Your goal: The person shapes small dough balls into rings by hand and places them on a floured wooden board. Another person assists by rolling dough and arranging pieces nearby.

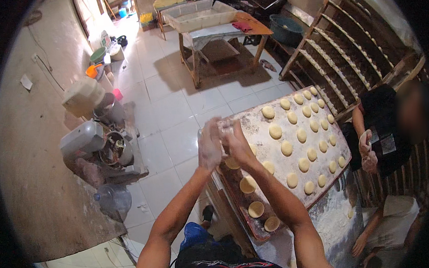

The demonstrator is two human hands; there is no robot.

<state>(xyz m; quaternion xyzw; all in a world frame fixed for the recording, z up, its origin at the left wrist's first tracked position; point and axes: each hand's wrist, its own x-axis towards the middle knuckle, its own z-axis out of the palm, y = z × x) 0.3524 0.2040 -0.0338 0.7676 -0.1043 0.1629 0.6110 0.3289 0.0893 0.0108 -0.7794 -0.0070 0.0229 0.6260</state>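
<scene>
My left hand (210,146) and my right hand (235,141), both whitened with flour, meet above the left edge of a floured board (252,132). Motion smears their fingers, and whatever may be between the palms is hidden. Flat round pieces of pale dough (287,148) lie in loose rows across the board. Closest to my right forearm are a dough round (248,184) and another dough round (267,168). Near the board's front corner sit two hollow, cup-like rounds, one pale (256,209) and one browner (271,223).
At right, a person in dark clothes (389,123) has floury hands; another person's light sleeve (399,217) shows below. Loose flour (333,224) covers the surface beside the board. A rack (344,54) holds rows of pieces. Mixers (84,138) line the left wall; a tub (201,16) stands behind.
</scene>
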